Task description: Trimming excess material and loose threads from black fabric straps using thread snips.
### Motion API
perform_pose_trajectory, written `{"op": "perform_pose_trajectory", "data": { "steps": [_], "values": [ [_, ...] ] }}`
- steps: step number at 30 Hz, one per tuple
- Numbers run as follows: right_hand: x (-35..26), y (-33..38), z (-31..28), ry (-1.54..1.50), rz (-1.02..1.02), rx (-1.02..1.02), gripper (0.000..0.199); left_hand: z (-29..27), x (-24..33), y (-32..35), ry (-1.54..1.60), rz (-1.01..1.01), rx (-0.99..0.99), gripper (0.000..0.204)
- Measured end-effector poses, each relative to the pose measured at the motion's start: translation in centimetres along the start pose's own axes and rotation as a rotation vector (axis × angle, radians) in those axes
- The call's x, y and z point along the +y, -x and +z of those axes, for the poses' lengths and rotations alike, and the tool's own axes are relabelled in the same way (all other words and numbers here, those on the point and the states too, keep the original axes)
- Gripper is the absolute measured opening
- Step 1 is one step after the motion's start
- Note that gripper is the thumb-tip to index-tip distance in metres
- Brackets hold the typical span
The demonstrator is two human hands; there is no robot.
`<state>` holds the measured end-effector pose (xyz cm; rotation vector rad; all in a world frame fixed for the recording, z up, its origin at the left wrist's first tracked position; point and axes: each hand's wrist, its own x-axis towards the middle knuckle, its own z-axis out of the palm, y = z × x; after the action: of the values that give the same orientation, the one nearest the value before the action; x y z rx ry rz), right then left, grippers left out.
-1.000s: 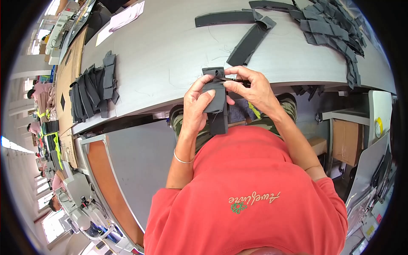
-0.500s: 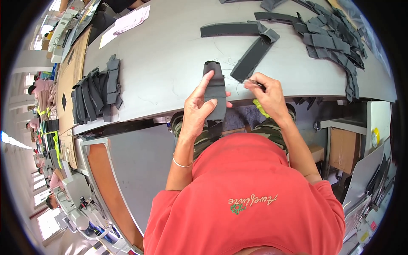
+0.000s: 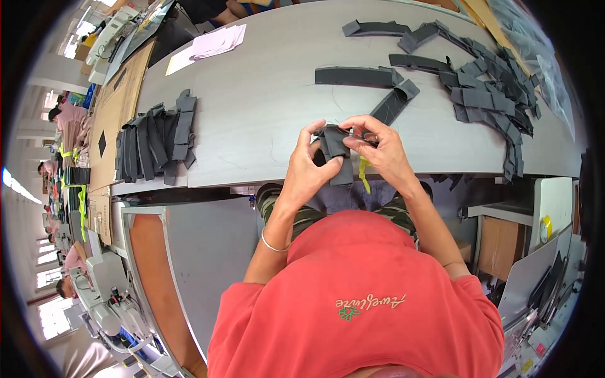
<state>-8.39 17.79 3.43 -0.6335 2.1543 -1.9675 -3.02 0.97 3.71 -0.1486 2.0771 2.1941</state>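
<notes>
At the table's near edge, my left hand (image 3: 307, 172) grips a folded dark grey fabric strip (image 3: 340, 175), thumb on its front and fingers around its far end. Closed around small dark thread snips (image 3: 368, 141), my right hand (image 3: 384, 153) meets the strip's upper end, its fingertips close to the fabric. The snips' blades are mostly hidden by the fingers. A yellow-green ribbon (image 3: 364, 174) hangs below the right hand; where it is fastened I cannot make out. Just beyond lies another dark grey strip (image 3: 394, 106), partly covered by my right hand.
Dark grey strips are heaped (image 3: 482, 97) at the table's right, and a neater row (image 3: 154, 138) lies at the left. More strips (image 3: 353, 76) lie farther back. Pink and white papers (image 3: 217, 43) rest at the far left. A cardboard box (image 3: 500, 246) sits under the table's right side.
My right hand has moved left from the lying strip to the strip in my left hand. The held strip is now bunched and folded over, where it was stretched out flat.
</notes>
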Motion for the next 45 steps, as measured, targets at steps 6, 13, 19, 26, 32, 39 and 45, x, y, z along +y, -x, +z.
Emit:
{"op": "perform_pose_trajectory", "data": {
  "steps": [6,13,19,26,32,39,45],
  "values": [
    [0.1,-1.0,0.5,-0.041,0.028,0.041,0.019,-0.5,0.3,-0.3,0.010,0.062,-0.015,0.046],
    [-2.5,-1.6,-0.2,0.164,-0.076,0.036,0.022,-1.4,0.6,-1.3,0.118,0.041,0.085,0.022],
    [-3.9,-2.2,-2.3,0.737,-0.492,0.057,0.025,-2.0,1.0,-1.2,0.138,0.029,0.052,0.021],
    [-4.3,-2.3,-2.0,0.840,-0.635,0.009,0.024,-2.4,1.1,-1.0,-0.018,0.009,0.016,0.022],
    [-4.0,-2.0,-2.0,0.843,-0.600,0.075,0.019,-2.1,0.9,-0.3,0.121,0.032,0.093,0.021],
    [-4.2,-1.4,-2.3,0.735,-0.521,0.032,0.019,-2.7,2.5,0.0,0.302,-0.021,0.039,0.026],
    [-4.0,-1.6,-2.3,0.776,-0.565,0.018,0.021,-3.1,1.9,-0.6,0.227,-0.021,0.025,0.030]
  ]
}}
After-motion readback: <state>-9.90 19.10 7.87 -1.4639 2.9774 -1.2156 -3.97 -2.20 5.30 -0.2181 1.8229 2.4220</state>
